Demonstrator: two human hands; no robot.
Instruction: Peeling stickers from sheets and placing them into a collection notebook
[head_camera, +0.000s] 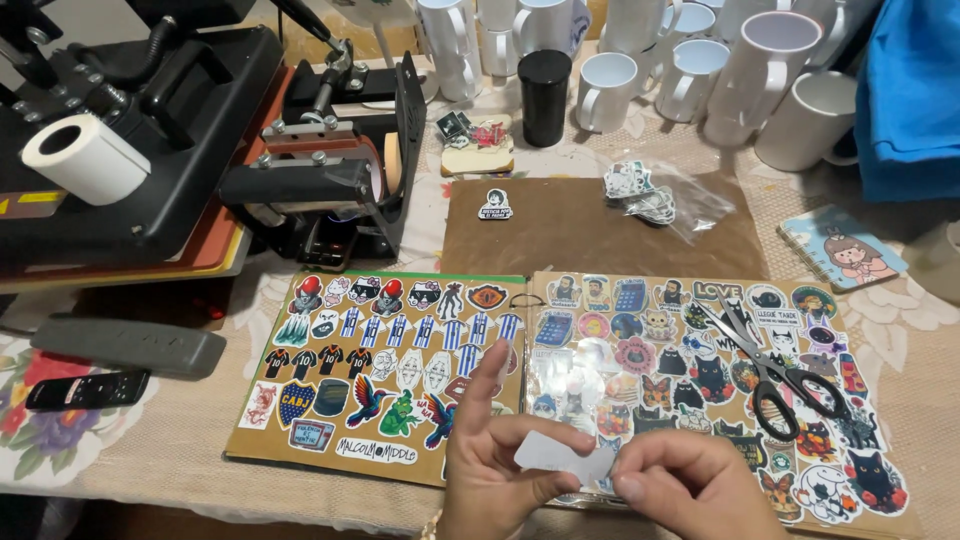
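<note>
Both hands' fingers pinch a white sticker backing above the sticker album, scissors lying just right.

Both wrists and blue cloth cut off by edges.

A small white sticker backing, roughly rectangular with rounded, notched edges, is held flat and nearly level between both hands at the bottom centre of the view. The left hand pinches its left end between thumb and fingers; the right hand pinches its right end. Its blank white side faces up. It hovers just above the near edge of an open sticker album.
</note>
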